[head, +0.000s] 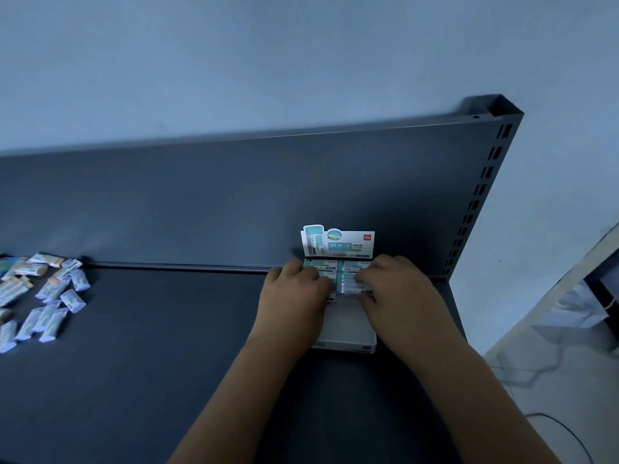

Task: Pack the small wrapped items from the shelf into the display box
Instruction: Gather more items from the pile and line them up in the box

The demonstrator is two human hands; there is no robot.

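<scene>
Wrapped items [335,266] filling far half of display box [348,343], under left hand [294,291] and right hand [398,289]; fingers [313,274] bent onto them, grip unclear. Loose pile [50,296] at left.

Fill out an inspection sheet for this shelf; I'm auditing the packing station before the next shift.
Surface: dark grey metal shelf with a raised back panel.
Job's things: white cardboard display box with a printed header card, at the back right; teal-and-white wrapped items fill its far end, its near end is bare; a loose pile of small wrapped items lies at the shelf's left.
Clutter: nothing seen.
Hands: left hand and right hand are both on the items in the box; whether they grip or press cannot be told.
Cables: thin dark cable on the floor, lower right.
Surroundings: pale blue-grey wall; slotted metal upright at the shelf's right end.
</scene>
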